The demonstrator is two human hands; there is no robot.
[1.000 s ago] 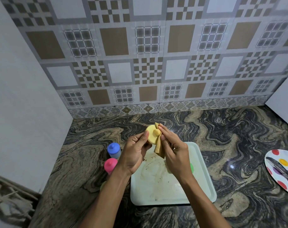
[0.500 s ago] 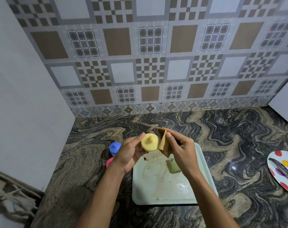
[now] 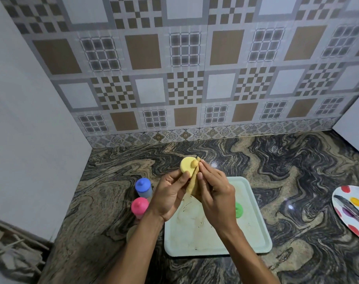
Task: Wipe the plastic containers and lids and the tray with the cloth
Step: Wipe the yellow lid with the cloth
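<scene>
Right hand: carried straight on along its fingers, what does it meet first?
The yellow lid, held by the left hand. The right hand points up-left with the cloth pinched in its grip, fingertips beside the lid's knob. Depth unclear, so contact is a guess.

A back wall (image 3: pixel 184 78) of brown, white and checked square tiles ends in a floral border (image 3: pixel 195 135) above the swirled dark marble counter (image 3: pixel 297 171). A plain grey wall (image 3: pixel 31 119) stands left, a white panel (image 3: pixel 355 124) right. Light glints (image 3: pixel 290 207) on the counter.
</scene>
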